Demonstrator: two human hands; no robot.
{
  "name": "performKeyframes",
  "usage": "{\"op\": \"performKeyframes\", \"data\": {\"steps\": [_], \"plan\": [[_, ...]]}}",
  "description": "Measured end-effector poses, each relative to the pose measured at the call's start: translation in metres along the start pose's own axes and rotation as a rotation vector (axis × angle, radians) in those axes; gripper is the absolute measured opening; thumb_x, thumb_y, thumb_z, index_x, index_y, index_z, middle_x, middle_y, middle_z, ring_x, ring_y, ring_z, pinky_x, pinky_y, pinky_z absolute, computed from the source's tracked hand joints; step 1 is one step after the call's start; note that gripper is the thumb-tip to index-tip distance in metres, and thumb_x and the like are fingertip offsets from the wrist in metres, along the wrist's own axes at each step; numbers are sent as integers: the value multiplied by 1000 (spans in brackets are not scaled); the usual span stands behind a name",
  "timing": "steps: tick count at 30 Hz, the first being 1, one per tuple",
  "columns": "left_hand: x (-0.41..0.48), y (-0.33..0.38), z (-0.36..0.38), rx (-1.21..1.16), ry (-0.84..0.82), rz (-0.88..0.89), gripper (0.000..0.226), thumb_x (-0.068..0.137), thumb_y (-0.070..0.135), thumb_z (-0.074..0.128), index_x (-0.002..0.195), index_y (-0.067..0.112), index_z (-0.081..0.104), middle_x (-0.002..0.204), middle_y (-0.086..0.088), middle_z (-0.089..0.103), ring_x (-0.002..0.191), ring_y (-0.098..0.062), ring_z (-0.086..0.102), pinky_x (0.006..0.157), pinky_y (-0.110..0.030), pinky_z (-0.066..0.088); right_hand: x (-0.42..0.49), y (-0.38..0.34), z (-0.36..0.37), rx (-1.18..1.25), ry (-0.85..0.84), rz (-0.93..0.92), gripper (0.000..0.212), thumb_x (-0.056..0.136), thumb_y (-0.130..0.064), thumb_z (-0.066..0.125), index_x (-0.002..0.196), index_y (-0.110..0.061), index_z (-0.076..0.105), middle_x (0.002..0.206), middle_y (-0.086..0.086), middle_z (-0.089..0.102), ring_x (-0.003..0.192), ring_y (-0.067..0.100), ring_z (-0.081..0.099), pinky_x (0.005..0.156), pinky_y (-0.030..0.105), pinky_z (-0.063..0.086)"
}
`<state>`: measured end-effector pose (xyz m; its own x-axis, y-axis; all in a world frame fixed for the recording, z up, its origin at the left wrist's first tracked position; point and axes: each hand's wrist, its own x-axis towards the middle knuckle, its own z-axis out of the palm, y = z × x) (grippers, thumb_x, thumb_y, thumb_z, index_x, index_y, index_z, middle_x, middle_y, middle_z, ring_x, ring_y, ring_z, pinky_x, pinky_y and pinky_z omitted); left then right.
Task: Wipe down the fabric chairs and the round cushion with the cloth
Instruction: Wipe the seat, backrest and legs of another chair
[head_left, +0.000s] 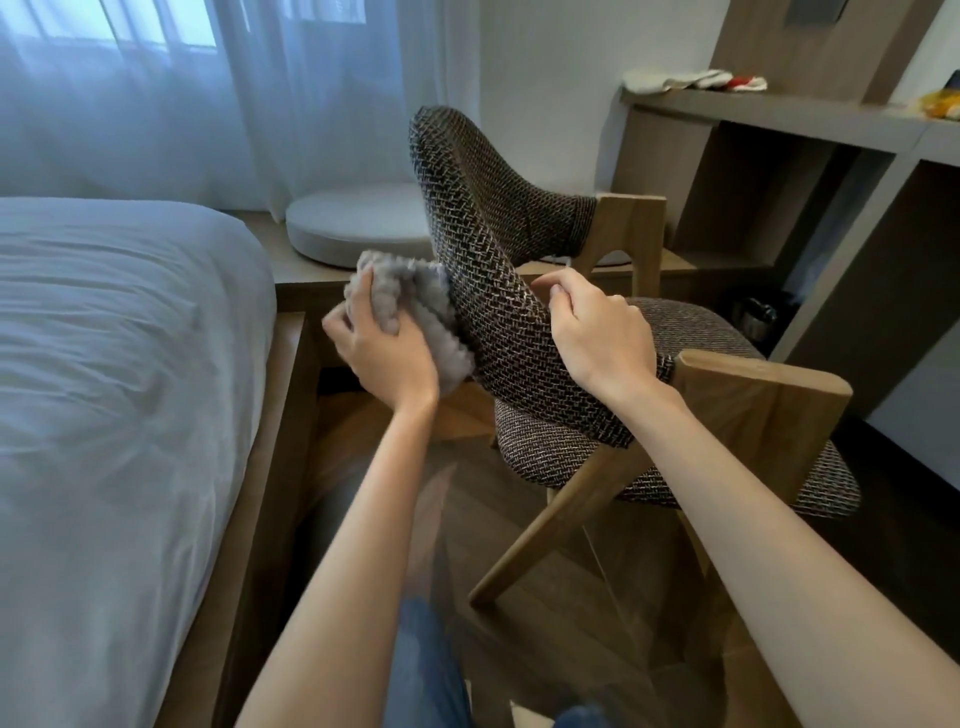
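A fabric chair (493, 260) with a dark woven backrest, matching seat and light wooden frame stands in front of me. My left hand (382, 353) grips a fluffy grey cloth (415, 306) and presses it against the outer left side of the curved backrest. My right hand (597, 332) curls over the top edge of the backrest near the wooden arm, holding it. The round grey cushion (358, 226) lies on a low wooden platform behind the chair, under the curtain.
A bed with white sheets (119, 364) fills the left side, its wooden frame close to the chair. A wooden desk with shelves (779, 114) stands at the right, with small items on top. Sheer curtains (208, 88) hang at the back. The floor is wooden.
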<state>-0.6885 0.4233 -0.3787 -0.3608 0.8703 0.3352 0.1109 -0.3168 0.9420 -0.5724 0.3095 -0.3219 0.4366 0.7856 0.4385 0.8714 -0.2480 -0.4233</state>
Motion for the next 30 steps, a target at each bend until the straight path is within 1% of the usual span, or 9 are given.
{"op": "performKeyframes", "data": {"steps": [2,5,8,12,16,19,23,26,30], "plan": [[12,30,8,-98,-55,67,36,94,25,60,130,26,56,116,0,44,98,-6,48,66,7,28,0,0,0,-4,-2,4,34,105,-31,28,127,-29,54,94,3,71,84,25,65,67,34,47],[11,58,20,-265,-92,58,35,93,27,61,128,19,56,115,2,46,94,6,46,81,5,31,1,0,1,-11,-3,11,35,105,-32,27,126,-29,55,94,4,70,85,27,64,66,33,42],[9,58,27,-333,-125,-27,39,93,39,58,128,22,55,128,-2,48,118,-11,47,108,-28,33,1,1,2,-28,10,0,35,105,-33,27,126,-30,55,92,4,70,84,27,64,66,35,43],[6,48,35,-364,-154,-42,37,97,38,53,131,23,51,125,0,55,113,-9,51,90,-19,35,1,1,6,-75,43,-24,35,105,-33,27,127,-29,55,85,2,69,76,25,63,60,31,39],[-2,18,40,-297,-134,-91,26,98,27,51,122,22,56,113,-3,60,99,-10,55,73,-11,39,-1,0,10,-117,106,-50,34,105,-31,29,123,-25,57,75,2,67,67,23,63,58,34,48],[-15,-18,42,-268,-164,-199,26,97,26,54,122,22,58,111,-4,61,99,-14,57,75,-16,42,-2,0,12,-126,124,-69,34,104,-29,30,123,-23,58,72,2,67,63,23,62,58,38,53],[-31,-57,40,-264,-258,-295,28,96,24,55,124,25,59,107,9,60,107,-14,58,85,-18,41,-3,0,11,-141,119,-73,34,104,-28,30,124,-21,58,70,2,66,60,22,61,57,38,53],[-37,-60,33,-296,-289,-352,28,97,32,55,123,23,58,106,9,61,110,-14,58,86,-20,40,-4,-1,10,-137,112,-81,34,104,-27,31,124,-21,58,71,3,66,60,21,61,57,37,53],[-2,-16,24,-368,-205,-200,20,95,35,58,112,24,61,106,9,65,101,-7,61,92,-26,48,-3,-1,11,-137,113,-83,34,104,-28,31,124,-21,57,73,4,67,62,23,62,57,39,53]]}}
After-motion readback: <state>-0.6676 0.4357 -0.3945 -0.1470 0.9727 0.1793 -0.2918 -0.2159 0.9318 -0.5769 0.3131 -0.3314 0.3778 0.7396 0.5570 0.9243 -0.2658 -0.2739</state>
